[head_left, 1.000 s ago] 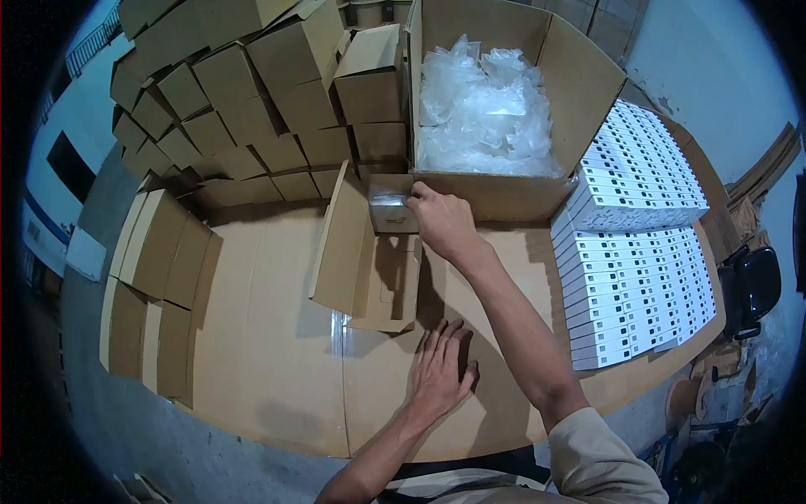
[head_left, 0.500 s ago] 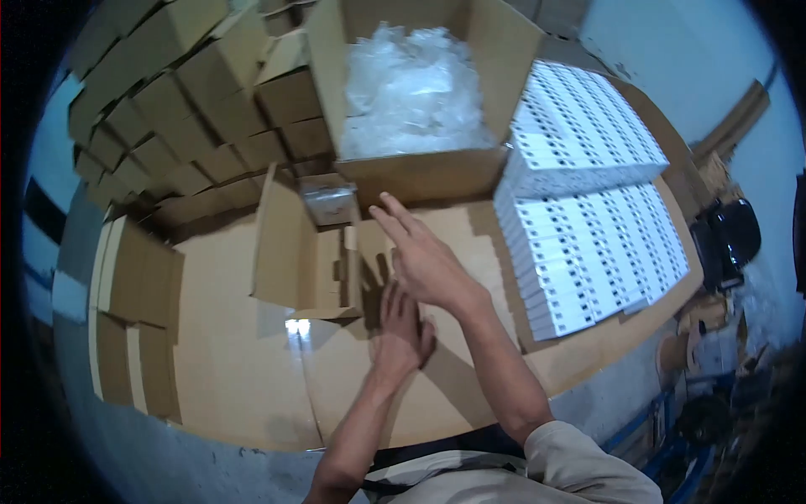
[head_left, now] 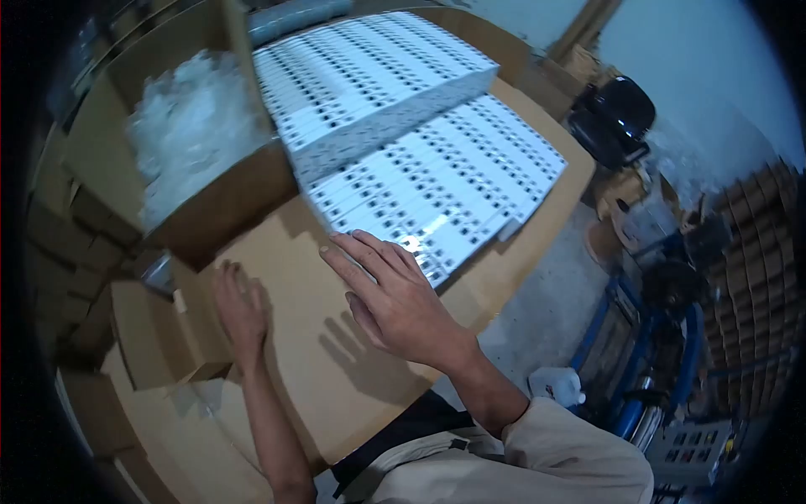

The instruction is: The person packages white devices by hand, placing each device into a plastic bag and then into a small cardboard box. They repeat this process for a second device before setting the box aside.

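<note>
Right hand (head_left: 395, 298): open, fingers spread, holds nothing; fingertips at the near edge of the slim white cardboard boxes (head_left: 437, 181), contact unclear. Left hand (head_left: 239, 307): flat and empty on the brown cardboard tabletop (head_left: 311, 378).

Risk: the boxes are packed tight, so a loose pinch may drag neighbours out or tip a row off the table edge.

Count:
- two hands
- two blocks of white boxes, too many to count singly
- one large brown carton (head_left: 235, 197) of clear plastic bags (head_left: 189, 126)
- one small open brown carton (head_left: 155, 336)

wall (head_left: 714, 50): pale blue | floor (head_left: 546, 311): grey concrete | black chair (head_left: 613, 118): upper right | blue metal frame (head_left: 606, 323): lower right
</note>
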`<state>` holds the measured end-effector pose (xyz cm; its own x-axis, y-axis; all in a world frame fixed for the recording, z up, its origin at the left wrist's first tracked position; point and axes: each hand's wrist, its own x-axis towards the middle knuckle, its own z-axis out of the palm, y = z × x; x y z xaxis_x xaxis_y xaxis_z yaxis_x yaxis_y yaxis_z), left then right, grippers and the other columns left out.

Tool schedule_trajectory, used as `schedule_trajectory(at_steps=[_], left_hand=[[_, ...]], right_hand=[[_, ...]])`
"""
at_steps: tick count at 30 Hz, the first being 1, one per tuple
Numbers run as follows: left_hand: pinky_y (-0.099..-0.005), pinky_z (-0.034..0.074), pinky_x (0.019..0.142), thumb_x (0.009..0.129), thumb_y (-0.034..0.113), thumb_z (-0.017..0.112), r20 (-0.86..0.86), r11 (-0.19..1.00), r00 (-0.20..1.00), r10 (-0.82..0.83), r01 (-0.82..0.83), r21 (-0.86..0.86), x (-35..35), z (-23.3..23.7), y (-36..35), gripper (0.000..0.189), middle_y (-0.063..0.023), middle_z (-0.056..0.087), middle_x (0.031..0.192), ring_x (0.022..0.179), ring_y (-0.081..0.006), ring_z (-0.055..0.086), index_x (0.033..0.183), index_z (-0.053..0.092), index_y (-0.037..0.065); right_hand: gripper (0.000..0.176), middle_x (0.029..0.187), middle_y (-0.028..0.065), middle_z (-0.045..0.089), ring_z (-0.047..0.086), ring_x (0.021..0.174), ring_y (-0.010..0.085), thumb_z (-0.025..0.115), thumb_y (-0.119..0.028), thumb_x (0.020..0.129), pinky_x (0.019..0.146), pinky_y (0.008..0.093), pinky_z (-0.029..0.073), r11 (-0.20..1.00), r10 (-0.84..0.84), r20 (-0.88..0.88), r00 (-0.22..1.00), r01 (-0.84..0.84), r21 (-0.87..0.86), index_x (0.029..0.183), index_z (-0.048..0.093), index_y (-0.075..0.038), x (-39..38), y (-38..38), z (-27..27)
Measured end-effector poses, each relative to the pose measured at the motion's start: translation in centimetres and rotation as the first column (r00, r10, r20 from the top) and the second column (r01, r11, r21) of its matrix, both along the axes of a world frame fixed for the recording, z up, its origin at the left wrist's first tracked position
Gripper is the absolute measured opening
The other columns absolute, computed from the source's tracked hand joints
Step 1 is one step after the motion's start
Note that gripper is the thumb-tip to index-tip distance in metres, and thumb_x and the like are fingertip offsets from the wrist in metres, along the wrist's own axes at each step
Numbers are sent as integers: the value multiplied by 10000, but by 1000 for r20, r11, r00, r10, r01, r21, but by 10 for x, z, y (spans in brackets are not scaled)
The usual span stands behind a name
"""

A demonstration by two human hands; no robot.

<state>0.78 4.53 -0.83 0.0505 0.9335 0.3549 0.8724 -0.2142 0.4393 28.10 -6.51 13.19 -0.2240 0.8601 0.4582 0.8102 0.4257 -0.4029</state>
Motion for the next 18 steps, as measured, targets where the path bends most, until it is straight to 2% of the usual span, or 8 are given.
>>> schedule_trajectory(at_steps=[7,10,13,14,18], left_hand=[[-496,312,1192,1040,229,534,-64,1000,998,-27,27,8,5,0,21,452,-243,466,1511,1417,-426,405,1402,504,-40],[-499,306,1196,1059,244,494,-150,999,988,-28,30,11,5,-5,27,468,-251,445,1523,1434,-427,387,1426,479,-47],[-499,302,1201,1064,251,485,-157,1000,987,-25,27,9,1,-14,31,479,-255,432,1531,1445,-428,375,1441,461,-44],[-499,301,1202,1065,252,483,-154,1000,988,-22,22,-1,3,-12,30,480,-255,429,1533,1447,-428,373,1443,457,-43],[-497,296,1208,1071,261,473,-150,999,988,-21,17,-27,9,-7,27,487,-257,421,1538,1454,-428,363,1450,447,-43]], right_hand=[[621,1505,181,484,462,1389,393,648,-4,862,1150,520,371,943,-329,-37,943,331,45,1464,505,-49,101,-26,-17],[648,1527,185,467,445,1405,405,635,21,848,1161,528,361,862,-501,-48,864,503,65,1477,512,-73,146,-36,-35],[673,1549,189,447,422,1425,410,627,38,829,1171,530,348,743,-662,-46,748,663,90,1482,513,-76,183,-45,-56],[694,1590,184,397,402,1439,411,619,49,821,1175,531,343,707,-706,-2,708,705,64,1492,512,-93,191,-50,-59],[704,1618,185,347,387,1449,416,619,59,814,1176,538,341,654,-756,71,650,756,39,1486,526,-131,216,-56,-82]])
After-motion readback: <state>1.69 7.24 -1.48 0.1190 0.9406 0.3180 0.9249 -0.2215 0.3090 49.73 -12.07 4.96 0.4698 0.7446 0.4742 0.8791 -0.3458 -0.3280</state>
